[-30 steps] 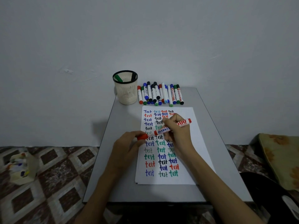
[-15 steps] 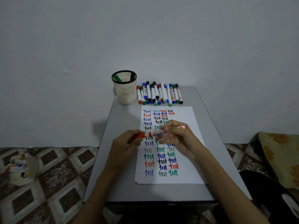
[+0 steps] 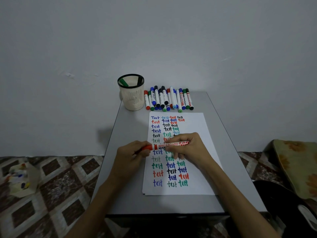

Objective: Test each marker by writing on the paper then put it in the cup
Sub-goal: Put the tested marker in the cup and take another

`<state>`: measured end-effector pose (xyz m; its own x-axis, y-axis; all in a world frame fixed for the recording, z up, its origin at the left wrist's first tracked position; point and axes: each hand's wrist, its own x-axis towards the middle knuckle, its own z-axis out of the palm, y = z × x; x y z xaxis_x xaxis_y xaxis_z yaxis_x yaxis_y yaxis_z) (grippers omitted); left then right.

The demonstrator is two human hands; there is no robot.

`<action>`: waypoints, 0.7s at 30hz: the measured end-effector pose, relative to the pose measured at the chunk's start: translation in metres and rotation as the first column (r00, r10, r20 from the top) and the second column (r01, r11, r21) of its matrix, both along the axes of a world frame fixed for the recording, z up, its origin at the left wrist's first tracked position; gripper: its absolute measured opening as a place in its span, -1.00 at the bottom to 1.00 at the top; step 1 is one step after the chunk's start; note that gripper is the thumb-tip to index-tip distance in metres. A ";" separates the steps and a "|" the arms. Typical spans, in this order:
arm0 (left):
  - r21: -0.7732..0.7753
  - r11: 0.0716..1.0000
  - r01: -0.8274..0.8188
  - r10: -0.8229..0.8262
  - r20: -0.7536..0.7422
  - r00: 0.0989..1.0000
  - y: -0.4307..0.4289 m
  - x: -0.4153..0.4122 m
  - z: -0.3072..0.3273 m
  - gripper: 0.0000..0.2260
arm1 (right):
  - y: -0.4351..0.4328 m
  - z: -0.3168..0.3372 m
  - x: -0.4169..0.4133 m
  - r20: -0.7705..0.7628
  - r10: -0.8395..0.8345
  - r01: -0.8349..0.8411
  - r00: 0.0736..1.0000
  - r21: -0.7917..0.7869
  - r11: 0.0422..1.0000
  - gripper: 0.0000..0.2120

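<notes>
A red whiteboard marker (image 3: 169,145) lies level above the paper (image 3: 193,148), held between both hands. My left hand (image 3: 132,156) grips its red cap (image 3: 147,147), which sits on the marker's left end. My right hand (image 3: 188,148) holds the white barrel. The sheet carries rows of the word "test" in blue, red, black and green. A cream mesh cup (image 3: 131,96) with a black rim stands at the table's far left, with a green marker (image 3: 123,82) inside. Several markers (image 3: 169,99) lie in a row to the right of the cup.
The small grey table (image 3: 130,186) stands against a white wall. A patterned tile floor lies on the left with a crumpled, ink-stained tissue (image 3: 18,179) on it. A flowered cushion (image 3: 298,167) and a dark object (image 3: 281,200) sit to the right.
The marker swung from a tilted writing pose to level. My left hand brought the cap against its left end, and both hands closed together over the sheet.
</notes>
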<state>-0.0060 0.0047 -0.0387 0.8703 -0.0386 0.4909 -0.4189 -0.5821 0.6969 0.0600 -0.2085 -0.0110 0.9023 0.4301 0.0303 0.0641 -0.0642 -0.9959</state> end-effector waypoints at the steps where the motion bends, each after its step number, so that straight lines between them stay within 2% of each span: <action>1: 0.020 1.000 0.006 -0.006 0.018 1.000 0.000 0.000 0.000 -0.64 | 0.000 -0.001 -0.001 -0.008 -0.003 0.003 1.000 0.010 1.000 -0.84; 7: 0.042 0.999 -0.003 0.000 0.072 0.997 0.001 -0.002 -0.001 -0.62 | 0.004 -0.001 -0.004 -0.052 0.010 -0.007 0.999 0.048 0.999 -0.88; 10: 0.048 0.999 -0.001 -0.002 0.057 0.998 0.000 0.000 -0.002 -0.60 | 0.000 0.008 -0.001 -0.015 0.017 -0.018 1.000 -0.056 0.998 -0.84; 12: 0.042 0.999 -0.020 0.018 0.043 0.999 -0.001 0.001 -0.002 -0.64 | -0.001 0.019 0.004 0.095 0.027 -0.009 0.995 -0.186 0.982 -0.82; 14: 0.006 0.999 -0.052 0.052 0.040 0.998 -0.002 0.002 0.001 -0.69 | 0.002 0.031 0.010 0.328 0.091 0.048 0.940 -0.392 0.919 -0.78; 16: -0.034 0.995 -0.092 0.093 0.054 0.994 -0.002 0.000 0.002 -0.73 | 0.009 0.042 0.015 0.527 0.234 0.157 0.817 -0.593 0.789 -0.75; 19: -0.100 0.980 -0.174 0.179 0.040 0.983 -0.004 0.001 0.004 -0.78 | 0.024 0.055 0.023 0.595 0.411 0.247 0.691 -0.728 0.639 -0.81; 21: -0.074 0.973 -0.218 0.218 -0.010 0.976 -0.006 0.005 0.001 -0.66 | 0.035 0.062 0.039 0.597 0.462 0.297 0.655 -0.766 0.569 -0.89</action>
<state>-0.0010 -0.0013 -0.0374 0.8545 0.1891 0.4838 -0.2862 -0.6058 0.7424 0.0987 -0.1734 0.0507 0.6980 0.6826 0.2166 0.7146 -0.6839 -0.1473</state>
